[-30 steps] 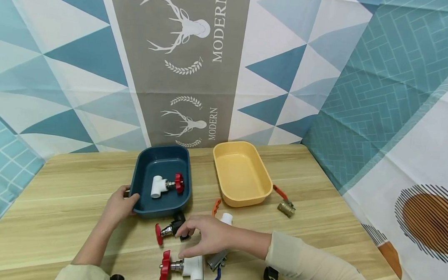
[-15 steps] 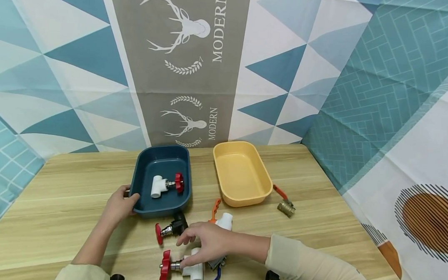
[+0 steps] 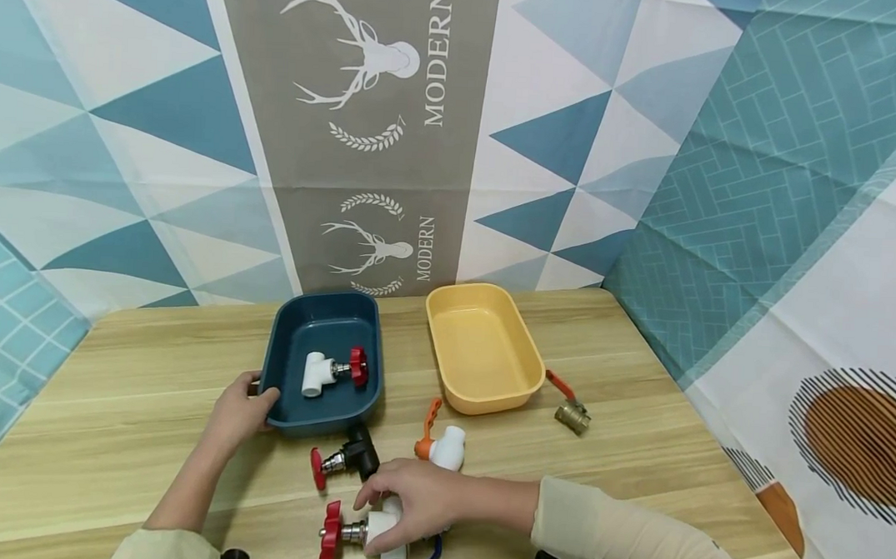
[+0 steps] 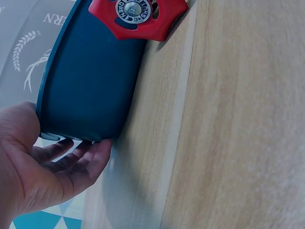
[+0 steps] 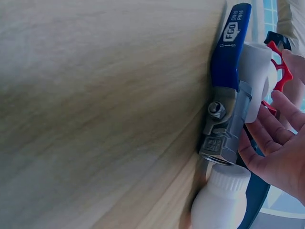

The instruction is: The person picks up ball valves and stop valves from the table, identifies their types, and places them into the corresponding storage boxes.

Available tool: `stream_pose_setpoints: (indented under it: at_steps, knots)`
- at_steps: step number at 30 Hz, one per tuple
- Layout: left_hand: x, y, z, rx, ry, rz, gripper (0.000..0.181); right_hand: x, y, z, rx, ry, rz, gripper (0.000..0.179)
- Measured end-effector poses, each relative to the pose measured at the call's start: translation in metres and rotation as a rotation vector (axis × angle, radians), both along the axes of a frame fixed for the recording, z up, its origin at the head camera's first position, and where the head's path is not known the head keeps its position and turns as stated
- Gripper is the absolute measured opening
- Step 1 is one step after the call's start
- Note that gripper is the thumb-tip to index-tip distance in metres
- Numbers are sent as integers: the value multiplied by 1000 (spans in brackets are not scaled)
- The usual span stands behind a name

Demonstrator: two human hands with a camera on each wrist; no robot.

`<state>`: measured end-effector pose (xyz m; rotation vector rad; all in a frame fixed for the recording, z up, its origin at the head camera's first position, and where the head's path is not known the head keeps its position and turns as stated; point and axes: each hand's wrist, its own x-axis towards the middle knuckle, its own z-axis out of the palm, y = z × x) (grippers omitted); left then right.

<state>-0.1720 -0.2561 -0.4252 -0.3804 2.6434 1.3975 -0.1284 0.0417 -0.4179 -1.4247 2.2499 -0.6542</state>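
My left hand (image 3: 241, 412) grips the left rim of a dark blue tray (image 3: 321, 431), thumb over the edge and fingers along the outer wall. Inside that tray lies a white tee-shaped stop valve (image 3: 320, 372) with a red handwheel. Near the front, my right hand (image 3: 425, 497) reaches over a second white stop valve (image 3: 353, 532), its thumb on the near side and fingers curved round the far side of the body. In the right wrist view a steel ball valve (image 5: 224, 124) with a blue lever lies right beside the fingers.
A black stop valve (image 3: 361, 451) with a red wheel lies in front of the blue tray. Beyond my right hand is a white ball valve (image 3: 450, 448) with an orange lever. A yellow tray (image 3: 483, 339) stands right of centre, a brass ball valve (image 3: 573, 416) beside it.
My right hand has come down and slightly nearer, fingers closing round the white stop valve's body. More of the orange-lever valve shows. My left hand stays on the blue tray.
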Motion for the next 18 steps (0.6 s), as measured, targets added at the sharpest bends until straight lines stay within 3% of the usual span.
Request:
stream_pose_setpoints:
  at_steps: [9, 18]
  knots:
    - [0, 1, 0, -6, -1, 2, 57, 2, 1, -10, 44, 59, 33, 44]
    - [2, 1, 1, 1, 1, 4, 58, 7, 2, -10, 87, 119, 65, 49]
